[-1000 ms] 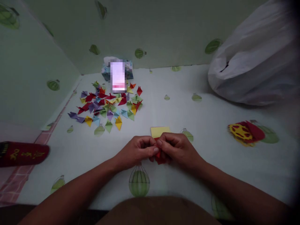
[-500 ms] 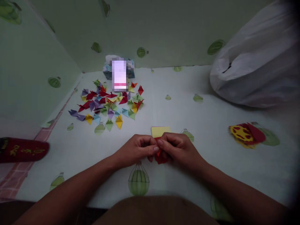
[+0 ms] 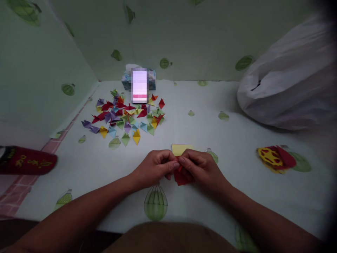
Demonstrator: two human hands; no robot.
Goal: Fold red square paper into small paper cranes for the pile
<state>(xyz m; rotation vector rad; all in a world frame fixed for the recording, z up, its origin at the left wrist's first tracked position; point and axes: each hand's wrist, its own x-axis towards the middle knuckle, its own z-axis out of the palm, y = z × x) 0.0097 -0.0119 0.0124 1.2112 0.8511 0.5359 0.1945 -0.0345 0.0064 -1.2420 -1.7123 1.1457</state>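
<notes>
Between my two hands is a piece of red origami paper (image 3: pixel 182 178), partly hidden by the fingers. My left hand (image 3: pixel 162 166) pinches its upper left part between thumb and forefinger. My right hand (image 3: pixel 201 168) pinches it from the other side, the two thumb tips almost touching. Just beyond the hands a yellow paper sheet (image 3: pixel 181 149) lies flat, its near edge covered by the red paper and fingers. Farther back on the left spreads a pile of small folded paper cranes (image 3: pixel 126 117) in red, purple, green, yellow, blue and orange.
Behind the cranes, a lit phone (image 3: pixel 139 84) with a blurred screen leans on a tissue box (image 3: pixel 152 79). A large white plastic bag (image 3: pixel 286 80) fills the back right. Red and yellow paper cutouts (image 3: pixel 275 158) lie at right. A red cylindrical object (image 3: pixel 28 161) is at the left edge.
The view has shifted slightly, so the background sits a little differently. Both hands keep their pinch on the red paper, with only slight finger movement.
</notes>
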